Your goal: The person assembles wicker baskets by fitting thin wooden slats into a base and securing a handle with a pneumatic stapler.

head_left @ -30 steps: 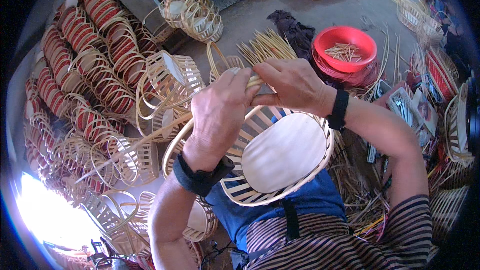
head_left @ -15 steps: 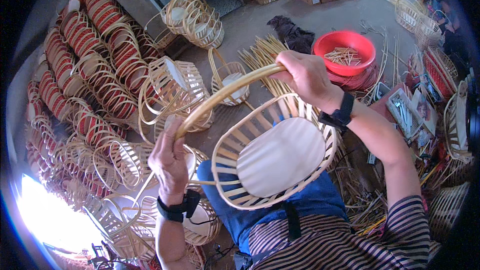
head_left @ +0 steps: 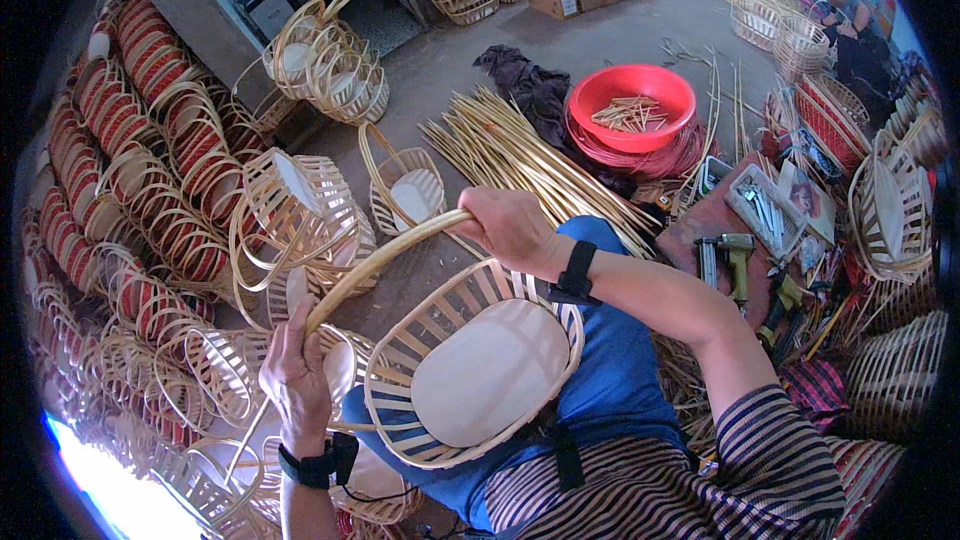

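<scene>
Both my hands grip a pale, bent cane rod [head_left: 385, 256] held above my lap. My left hand [head_left: 297, 372] is closed round it on the left, fingers wrapped over it. My right hand [head_left: 512, 230] is closed over its upper right end. Below the rod, an oval slatted basket [head_left: 490, 370] with a smooth pale base rests tilted on my thighs. A thin stick [head_left: 355, 427] runs from near my left wrist to the basket's rim. Whether the rod is joined to the basket, I cannot tell.
Stacks of red-and-natural baskets [head_left: 165, 105] fill the left. A bundle of cane rods [head_left: 530, 165] lies ahead, beside a red basin [head_left: 640, 85] of short sticks. At right are a nail gun [head_left: 738, 265] and a tray of metal pieces [head_left: 765, 210]. Another person [head_left: 855, 30] sits far right.
The view has swung rightward, so surroundings sit further left and more of the tools and my right knee show. Both hands keep hold of the rod, and the basket stays on my lap.
</scene>
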`<state>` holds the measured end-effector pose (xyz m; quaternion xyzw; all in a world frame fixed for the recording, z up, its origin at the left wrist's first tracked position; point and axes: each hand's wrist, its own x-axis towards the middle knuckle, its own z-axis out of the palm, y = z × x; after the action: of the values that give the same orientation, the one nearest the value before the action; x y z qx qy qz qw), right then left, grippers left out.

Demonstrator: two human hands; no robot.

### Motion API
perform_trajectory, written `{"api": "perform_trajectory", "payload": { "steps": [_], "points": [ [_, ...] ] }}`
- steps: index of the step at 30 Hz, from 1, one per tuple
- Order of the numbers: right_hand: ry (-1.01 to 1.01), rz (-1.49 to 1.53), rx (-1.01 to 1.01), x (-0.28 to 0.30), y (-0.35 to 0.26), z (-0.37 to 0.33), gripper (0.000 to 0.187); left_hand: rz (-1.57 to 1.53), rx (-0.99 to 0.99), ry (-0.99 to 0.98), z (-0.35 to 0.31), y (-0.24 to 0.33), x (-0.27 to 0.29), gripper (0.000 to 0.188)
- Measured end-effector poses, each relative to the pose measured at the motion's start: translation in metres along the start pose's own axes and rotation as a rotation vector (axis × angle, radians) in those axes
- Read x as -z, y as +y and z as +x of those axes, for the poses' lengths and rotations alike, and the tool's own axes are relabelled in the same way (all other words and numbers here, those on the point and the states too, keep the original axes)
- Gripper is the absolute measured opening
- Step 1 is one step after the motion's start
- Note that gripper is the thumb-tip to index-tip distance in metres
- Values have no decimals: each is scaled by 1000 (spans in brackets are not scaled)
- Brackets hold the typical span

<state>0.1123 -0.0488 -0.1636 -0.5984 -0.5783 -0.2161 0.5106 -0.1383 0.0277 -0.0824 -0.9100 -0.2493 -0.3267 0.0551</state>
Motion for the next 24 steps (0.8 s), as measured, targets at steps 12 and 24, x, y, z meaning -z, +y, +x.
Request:
{"api": "perform_trajectory", "payload": {
  "steps": [12, 24],
  "points": [
    [-213, 136, -161, -1, -18, 0, 29, -8, -96, -55, 25, 36, -17, 31],
    [-38, -289, -965, 165, 106, -176, 40, -46, -7, -67, 16, 41, -4, 23]
  ]
}}
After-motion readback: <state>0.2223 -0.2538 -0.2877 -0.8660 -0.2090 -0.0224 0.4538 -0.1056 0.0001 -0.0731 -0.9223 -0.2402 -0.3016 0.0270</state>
